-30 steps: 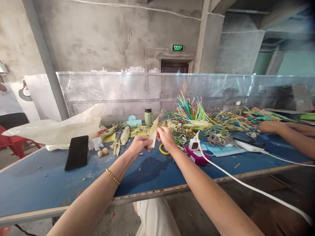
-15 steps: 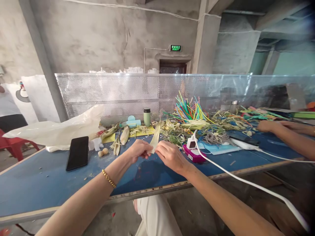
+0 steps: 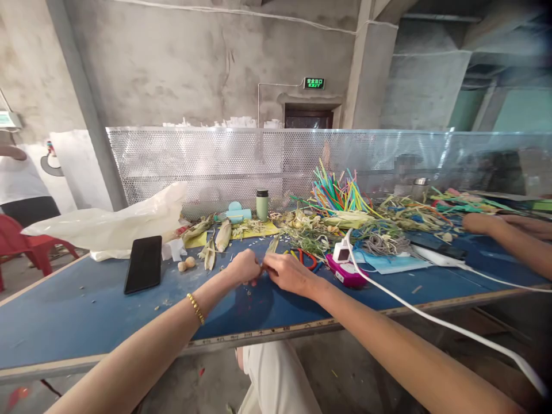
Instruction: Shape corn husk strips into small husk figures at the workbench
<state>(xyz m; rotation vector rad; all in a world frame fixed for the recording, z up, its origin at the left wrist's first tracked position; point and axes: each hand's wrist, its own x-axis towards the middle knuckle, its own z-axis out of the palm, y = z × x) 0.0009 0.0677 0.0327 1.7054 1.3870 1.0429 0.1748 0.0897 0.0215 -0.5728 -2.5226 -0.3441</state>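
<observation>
Close together over a blue tabletop (image 3: 86, 322): left hand (image 3: 244, 268) and right hand (image 3: 287, 271), both curled narrow, apparently pinching a mostly hidden corn-husk strip (image 3: 273, 244), visible just beyond the right hand, long axis pointing away from the body.

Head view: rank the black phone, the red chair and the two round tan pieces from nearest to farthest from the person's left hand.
From the left hand:
1. Two round tan pieces, on the blue table, to the hand's left.
2. Black phone, farther left on the table.
3. Red chair, far left, beyond the table's edge.
</observation>
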